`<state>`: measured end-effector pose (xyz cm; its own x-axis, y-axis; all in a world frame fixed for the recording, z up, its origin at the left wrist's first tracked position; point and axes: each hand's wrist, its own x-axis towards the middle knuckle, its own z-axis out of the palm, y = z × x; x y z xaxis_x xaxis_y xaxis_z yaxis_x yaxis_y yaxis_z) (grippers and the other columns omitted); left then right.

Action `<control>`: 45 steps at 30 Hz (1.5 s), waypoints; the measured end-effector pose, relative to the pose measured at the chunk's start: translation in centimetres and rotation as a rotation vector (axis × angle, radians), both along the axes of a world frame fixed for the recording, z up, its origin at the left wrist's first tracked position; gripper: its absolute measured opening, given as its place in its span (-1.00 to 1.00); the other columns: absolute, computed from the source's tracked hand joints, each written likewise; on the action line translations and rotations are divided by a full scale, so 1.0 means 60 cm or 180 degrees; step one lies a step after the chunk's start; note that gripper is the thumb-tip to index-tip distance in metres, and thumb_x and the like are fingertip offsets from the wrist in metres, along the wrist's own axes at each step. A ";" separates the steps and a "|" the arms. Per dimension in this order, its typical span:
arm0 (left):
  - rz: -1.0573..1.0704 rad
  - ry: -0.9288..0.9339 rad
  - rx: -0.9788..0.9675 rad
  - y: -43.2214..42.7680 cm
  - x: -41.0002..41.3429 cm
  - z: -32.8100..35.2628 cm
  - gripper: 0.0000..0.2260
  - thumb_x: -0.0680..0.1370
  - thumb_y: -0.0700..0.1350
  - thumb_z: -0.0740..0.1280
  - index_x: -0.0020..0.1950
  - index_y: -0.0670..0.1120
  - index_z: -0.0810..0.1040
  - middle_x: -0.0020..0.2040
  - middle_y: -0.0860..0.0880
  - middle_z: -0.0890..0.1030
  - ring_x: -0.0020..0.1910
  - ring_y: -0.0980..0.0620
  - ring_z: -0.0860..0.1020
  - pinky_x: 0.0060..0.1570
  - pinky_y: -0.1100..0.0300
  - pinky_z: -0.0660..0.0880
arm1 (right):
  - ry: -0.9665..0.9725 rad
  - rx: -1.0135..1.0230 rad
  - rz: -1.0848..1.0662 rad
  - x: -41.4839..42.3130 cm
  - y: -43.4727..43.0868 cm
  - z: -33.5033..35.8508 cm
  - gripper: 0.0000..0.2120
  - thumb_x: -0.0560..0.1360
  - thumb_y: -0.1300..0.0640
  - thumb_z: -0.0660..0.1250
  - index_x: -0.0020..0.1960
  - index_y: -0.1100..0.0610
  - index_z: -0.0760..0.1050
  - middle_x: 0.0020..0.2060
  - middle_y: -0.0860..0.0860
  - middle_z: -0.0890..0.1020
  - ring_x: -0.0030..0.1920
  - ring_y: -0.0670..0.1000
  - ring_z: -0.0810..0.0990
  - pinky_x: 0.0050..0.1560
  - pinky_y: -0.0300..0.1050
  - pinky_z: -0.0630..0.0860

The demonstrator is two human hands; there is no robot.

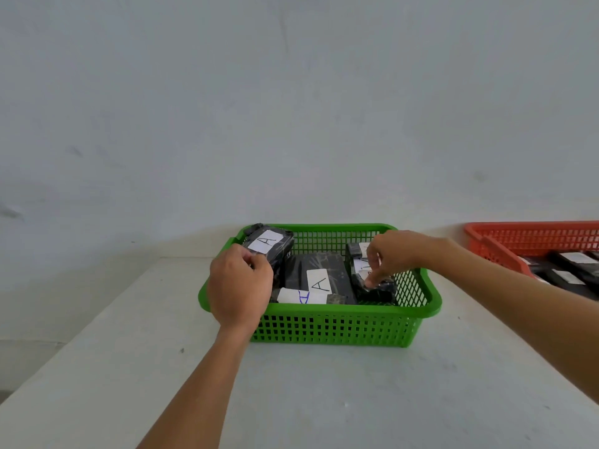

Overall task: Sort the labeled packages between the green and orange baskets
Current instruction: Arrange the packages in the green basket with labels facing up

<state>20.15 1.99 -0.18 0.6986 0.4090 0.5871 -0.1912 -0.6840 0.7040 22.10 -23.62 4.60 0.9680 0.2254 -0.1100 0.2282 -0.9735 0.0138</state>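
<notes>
Packages (327, 264) in black wrap with white paper labels lie in the green basket (340, 308), which stands on the white table (324, 393) at the centre of the frame, a little below the middle. The left hand (240, 286) is over the left side of the basket, with its fingers curled around the near end of the tilted package (270, 244). This package is raised at the upper left corner of the basket, and its label shows a black letter A. The middle package (319, 280) lies flat and also carries a label with A. Just in front of it, against the near wall, the front package (299, 295) shows a label with a blue letter that I cannot read well. The right hand (393, 254) comes from the right over the rim; its thumb and fingers point down and pinch the small package (377, 291) at the right side of the basket. The orange basket (531, 238) is at the right edge of the frame, apart from the green one, with dark labeled parcels (570, 264) inside. A pale wall (291, 108) fills the upper half.
</notes>
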 end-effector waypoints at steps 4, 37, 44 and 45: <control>0.0008 -0.0010 -0.0035 -0.001 -0.002 0.001 -0.88 0.43 -0.16 0.27 -0.31 -0.04 0.47 -0.35 0.11 0.47 -0.25 -0.02 0.45 -0.47 0.28 0.16 | -0.0476 -0.0282 0.0082 0.000 0.003 -0.019 -0.55 0.30 -0.31 0.37 -0.13 0.07 0.50 -0.21 -0.06 0.59 -0.17 -0.04 0.55 -0.28 -0.22 0.37; 0.0001 0.0043 -0.0030 0.000 0.000 0.001 -0.89 0.43 -0.14 0.26 -0.30 -0.04 0.47 -0.32 0.07 0.52 -0.28 -0.01 0.47 -0.48 0.26 0.16 | -0.1353 -0.1162 -0.0058 0.010 -0.010 -0.033 -0.54 0.46 -0.31 0.16 -0.34 0.06 0.32 -0.46 -0.09 0.35 -0.33 -0.03 0.43 -0.25 -0.14 0.42; 0.0021 0.0039 -0.0031 -0.001 -0.001 0.002 -0.89 0.43 -0.16 0.26 -0.31 -0.06 0.47 -0.33 0.05 0.52 -0.35 0.04 0.43 -0.49 0.26 0.18 | -0.1415 -0.1167 -0.0066 0.020 -0.011 -0.039 -0.50 0.47 -0.31 0.14 -0.41 0.06 0.19 -0.49 -0.08 0.31 -0.37 -0.03 0.39 -0.25 -0.15 0.39; 0.0025 0.0040 -0.0035 -0.001 -0.001 0.002 -0.89 0.43 -0.16 0.26 -0.31 -0.06 0.47 -0.33 0.05 0.52 -0.36 0.05 0.43 -0.49 0.26 0.17 | -0.1415 -0.1206 -0.0066 0.021 -0.010 -0.038 -0.49 0.47 -0.31 0.13 -0.41 0.06 0.18 -0.49 -0.08 0.31 -0.37 -0.03 0.39 -0.23 -0.15 0.37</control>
<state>20.09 1.96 -0.07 0.7027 0.4207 0.5738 -0.1770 -0.6777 0.7137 23.34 -24.23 2.31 0.9435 0.2301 0.2385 0.1018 -0.8862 0.4520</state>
